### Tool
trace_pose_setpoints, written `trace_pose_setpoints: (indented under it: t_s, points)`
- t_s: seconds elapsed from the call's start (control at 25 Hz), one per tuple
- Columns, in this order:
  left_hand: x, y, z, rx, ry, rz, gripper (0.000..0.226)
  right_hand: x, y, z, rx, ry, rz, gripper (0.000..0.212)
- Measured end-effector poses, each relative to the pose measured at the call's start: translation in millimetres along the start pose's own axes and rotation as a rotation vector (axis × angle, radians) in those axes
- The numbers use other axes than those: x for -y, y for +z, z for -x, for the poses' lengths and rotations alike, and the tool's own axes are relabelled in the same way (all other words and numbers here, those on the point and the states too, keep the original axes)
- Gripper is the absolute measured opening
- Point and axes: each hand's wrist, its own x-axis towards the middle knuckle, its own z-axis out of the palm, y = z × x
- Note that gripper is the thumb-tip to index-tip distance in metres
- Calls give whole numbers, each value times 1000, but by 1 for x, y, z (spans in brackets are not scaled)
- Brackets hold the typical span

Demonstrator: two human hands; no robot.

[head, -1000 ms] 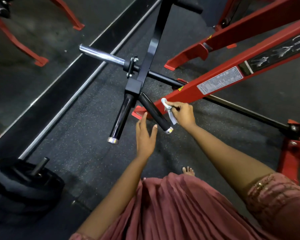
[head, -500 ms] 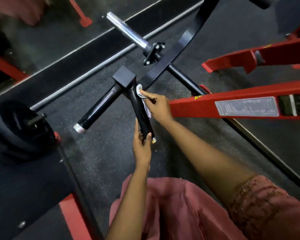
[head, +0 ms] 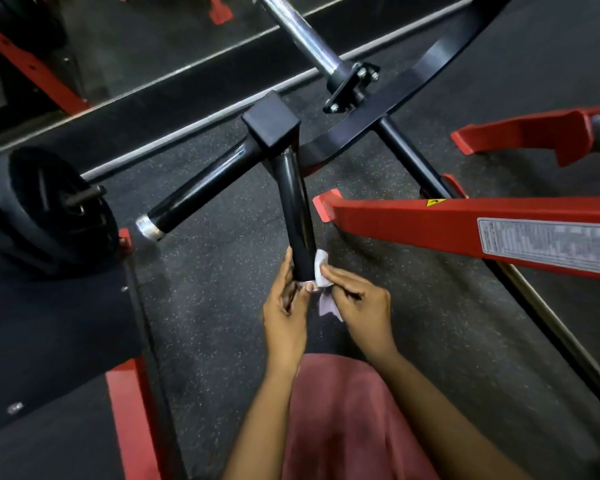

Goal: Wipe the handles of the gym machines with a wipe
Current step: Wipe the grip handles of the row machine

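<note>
Wipe half-hidden behind handle

the person wears a dusty-rose garment of soft, matte fabric that fills the lower middle of the view in loose folds. both forearms are bare, with no sleeve on either up to the frame edge. the left hand and right hand show no glove, ring or watch. the fingers are slim, with short plain nails.
</note>
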Motion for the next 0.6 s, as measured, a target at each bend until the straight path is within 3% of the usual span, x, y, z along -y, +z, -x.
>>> trace_pose_setpoints:
  t_s: [0.24,0.6]
  points:
    - [7,4,2,-7,8,33,57,51,14,-117,-1,-40,-116,37]
    - [5,2,2,12,-2,52,55,12,20,-49,-72,-51,-145,36]
